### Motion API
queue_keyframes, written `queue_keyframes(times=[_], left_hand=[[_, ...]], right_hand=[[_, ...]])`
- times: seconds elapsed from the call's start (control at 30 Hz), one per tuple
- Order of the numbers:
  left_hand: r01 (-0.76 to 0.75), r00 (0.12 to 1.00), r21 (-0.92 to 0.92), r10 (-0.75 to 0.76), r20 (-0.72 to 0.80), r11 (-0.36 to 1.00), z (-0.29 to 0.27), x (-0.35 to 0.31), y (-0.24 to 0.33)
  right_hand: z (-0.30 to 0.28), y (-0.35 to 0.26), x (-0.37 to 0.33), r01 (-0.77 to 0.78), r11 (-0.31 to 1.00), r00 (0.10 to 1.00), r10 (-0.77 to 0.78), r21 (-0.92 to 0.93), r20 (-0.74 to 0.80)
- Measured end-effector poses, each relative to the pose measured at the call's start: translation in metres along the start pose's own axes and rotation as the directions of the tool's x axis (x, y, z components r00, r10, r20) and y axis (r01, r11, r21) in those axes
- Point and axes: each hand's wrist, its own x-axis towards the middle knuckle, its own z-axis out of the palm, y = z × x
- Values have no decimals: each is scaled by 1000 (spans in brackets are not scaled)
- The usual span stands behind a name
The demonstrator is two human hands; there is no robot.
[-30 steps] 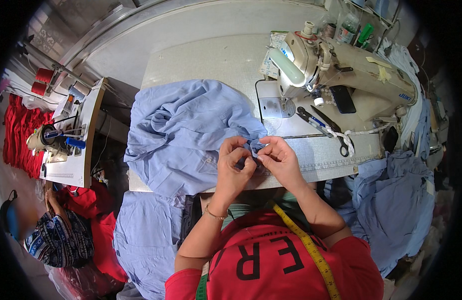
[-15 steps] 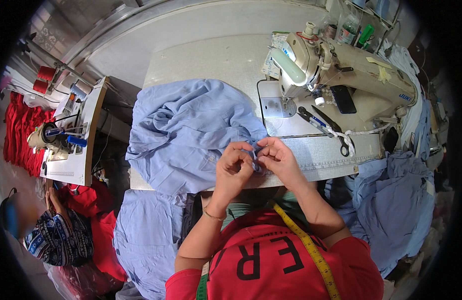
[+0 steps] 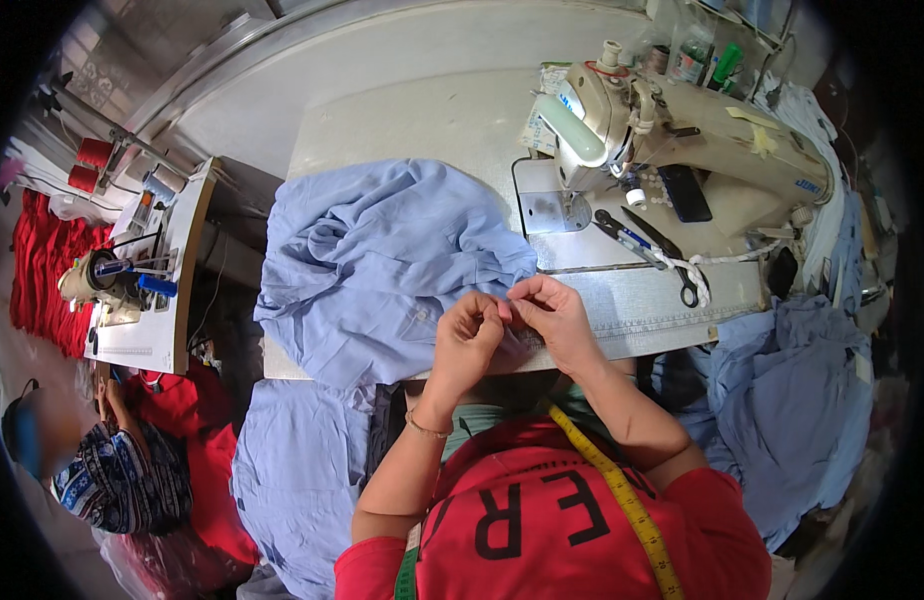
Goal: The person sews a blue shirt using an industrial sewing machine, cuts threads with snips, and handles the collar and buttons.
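Observation:
A rumpled light blue cloth garment (image 3: 367,265) lies across the left and middle of the sewing table. At its right edge, close to the table front, my two hands meet with fingertips nearly touching. My left hand (image 3: 469,335) is closed, thumb and fingers pinched together. My right hand (image 3: 554,318) pinches just beside it, thumb against the index finger. What lies between the fingertips is too small to make out. A bit of the garment's cloth shows just under the hands.
A sewing machine (image 3: 702,125) stands at the back right. Before it lie a phone (image 3: 687,194), black scissors (image 3: 688,290) and a white cord (image 3: 727,260). Blue garments hang at the lower left (image 3: 300,450) and right (image 3: 792,400). Another person (image 3: 122,470) sits far left, near a second machine.
My hands have come slightly lower and closer together at the fingertips. The blue cloth that showed between the fingers is now mostly hidden under them. The garment on the table is almost unchanged.

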Motion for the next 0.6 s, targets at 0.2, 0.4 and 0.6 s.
queue_keyframes(times=[0.2, 0.4, 0.6], left_hand=[[109, 994, 188, -104, -35, 976, -3, -21, -9], [3, 997, 592, 40, -60, 806, -4, -18, 13], [-256, 955, 728, 282, 89, 636, 4, -8, 14]], right_hand=[[-6, 0, 5, 54, 996, 991, -44, 76, -128], [-6, -2, 1, 18, 1000, 999, -16, 25, -48], [-4, -5, -1, 3, 999, 1000, -3, 34, -13]])
